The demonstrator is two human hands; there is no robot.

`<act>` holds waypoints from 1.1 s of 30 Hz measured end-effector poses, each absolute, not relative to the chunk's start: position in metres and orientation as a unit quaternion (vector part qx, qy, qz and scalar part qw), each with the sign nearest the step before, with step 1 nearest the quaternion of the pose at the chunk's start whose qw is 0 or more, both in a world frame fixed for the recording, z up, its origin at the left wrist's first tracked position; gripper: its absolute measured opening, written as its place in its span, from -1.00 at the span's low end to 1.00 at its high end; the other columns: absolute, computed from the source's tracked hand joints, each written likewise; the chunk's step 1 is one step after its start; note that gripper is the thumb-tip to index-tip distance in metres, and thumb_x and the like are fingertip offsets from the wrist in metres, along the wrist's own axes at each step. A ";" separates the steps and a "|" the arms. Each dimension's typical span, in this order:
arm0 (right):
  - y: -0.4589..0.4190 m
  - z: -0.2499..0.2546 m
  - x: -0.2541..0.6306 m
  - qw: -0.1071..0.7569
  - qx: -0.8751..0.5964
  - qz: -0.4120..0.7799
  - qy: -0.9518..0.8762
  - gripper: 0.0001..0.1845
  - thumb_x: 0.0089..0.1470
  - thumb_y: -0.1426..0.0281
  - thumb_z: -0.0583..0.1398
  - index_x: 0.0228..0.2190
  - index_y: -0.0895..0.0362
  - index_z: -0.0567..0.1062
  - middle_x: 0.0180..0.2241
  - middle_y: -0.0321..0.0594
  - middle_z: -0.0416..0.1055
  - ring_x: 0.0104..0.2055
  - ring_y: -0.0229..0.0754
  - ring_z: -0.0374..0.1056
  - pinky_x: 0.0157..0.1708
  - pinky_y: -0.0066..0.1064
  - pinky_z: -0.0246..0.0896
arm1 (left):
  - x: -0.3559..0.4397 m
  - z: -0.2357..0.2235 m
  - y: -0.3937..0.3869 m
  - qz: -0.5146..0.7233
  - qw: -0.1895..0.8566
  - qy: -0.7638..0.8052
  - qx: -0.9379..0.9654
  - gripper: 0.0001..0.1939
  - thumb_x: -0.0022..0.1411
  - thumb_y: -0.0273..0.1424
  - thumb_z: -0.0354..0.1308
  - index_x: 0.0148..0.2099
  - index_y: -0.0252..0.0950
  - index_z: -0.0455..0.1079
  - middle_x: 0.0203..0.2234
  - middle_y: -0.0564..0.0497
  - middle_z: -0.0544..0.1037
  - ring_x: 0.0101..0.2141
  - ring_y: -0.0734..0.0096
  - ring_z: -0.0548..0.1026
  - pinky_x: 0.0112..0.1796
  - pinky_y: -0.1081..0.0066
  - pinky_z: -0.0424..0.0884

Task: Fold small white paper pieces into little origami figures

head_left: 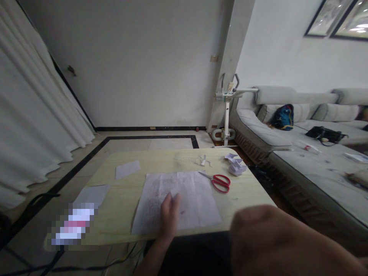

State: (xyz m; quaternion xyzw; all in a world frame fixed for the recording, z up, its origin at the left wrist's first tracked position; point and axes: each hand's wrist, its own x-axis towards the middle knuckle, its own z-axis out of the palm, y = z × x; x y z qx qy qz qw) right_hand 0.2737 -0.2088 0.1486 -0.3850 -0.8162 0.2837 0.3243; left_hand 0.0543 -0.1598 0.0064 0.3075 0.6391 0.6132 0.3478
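Observation:
My left hand (169, 214) lies flat on a large white sheet of paper (195, 199) with faint print, fingers stretched forward and pressed on the sheet near its middle. The sheet rests on a pale wooden table (120, 214), close to the near edge. Red-handled scissors (220, 182) lie just right of the sheet's top corner, untouched. My right arm (287, 245) fills the lower right foreground as a blurred shape very near the camera; its fingers do not show.
Folded white paper pieces (236, 165) and small scraps (203, 160) sit at the table's far right. Two smaller sheets (127, 169) (92, 194) lie at the left. A grey sofa (316, 153) with bags stands to the right, a curtain (34, 126) to the left, cables on the floor.

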 end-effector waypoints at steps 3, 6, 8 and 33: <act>-0.156 0.152 0.245 0.307 -0.338 0.304 -0.836 -0.59 0.17 0.01 0.07 -0.36 0.05 0.49 -0.39 -0.19 0.39 -0.31 -0.18 0.34 -0.41 -0.29 0.16 | 0.056 0.011 -0.161 0.606 0.353 0.626 0.341 -0.63 0.06 -0.04 0.16 -0.44 -0.27 0.31 -0.62 0.10 0.39 -0.55 0.36 0.41 -0.60 0.47 0.38; -0.120 0.119 0.216 0.374 -0.396 0.321 -0.775 -0.68 0.21 0.18 0.07 -0.45 0.14 0.37 -0.49 -0.27 0.32 -0.43 -0.24 0.24 -0.45 -0.39 0.12 | 0.056 0.020 -0.162 0.605 0.326 0.627 0.367 -0.61 0.07 -0.03 0.14 -0.49 -0.26 0.28 -0.66 0.11 0.37 -0.58 0.40 0.36 -0.59 0.47 0.35; -0.111 0.086 0.203 0.351 -0.413 0.326 -0.775 -0.70 0.20 0.23 0.10 -0.51 0.13 0.31 -0.54 -0.32 0.28 -0.48 -0.27 0.20 -0.49 -0.44 0.05 | 0.054 0.026 -0.162 0.601 0.299 0.632 0.387 -0.60 0.08 -0.03 0.12 -0.51 -0.26 0.28 -0.67 0.11 0.35 -0.58 0.40 0.35 -0.57 0.46 0.34; -0.116 0.009 0.173 0.460 -0.465 0.451 -0.607 -0.76 0.03 0.24 0.15 -0.28 0.11 0.45 -0.57 -0.30 0.37 -0.53 -0.18 0.27 -0.56 -0.42 0.16 | 0.049 0.012 -0.152 0.589 0.355 0.607 0.398 -0.67 0.04 -0.09 0.18 -0.39 -0.29 0.44 -0.50 -0.04 0.57 -0.41 0.17 0.53 -0.41 0.36 0.45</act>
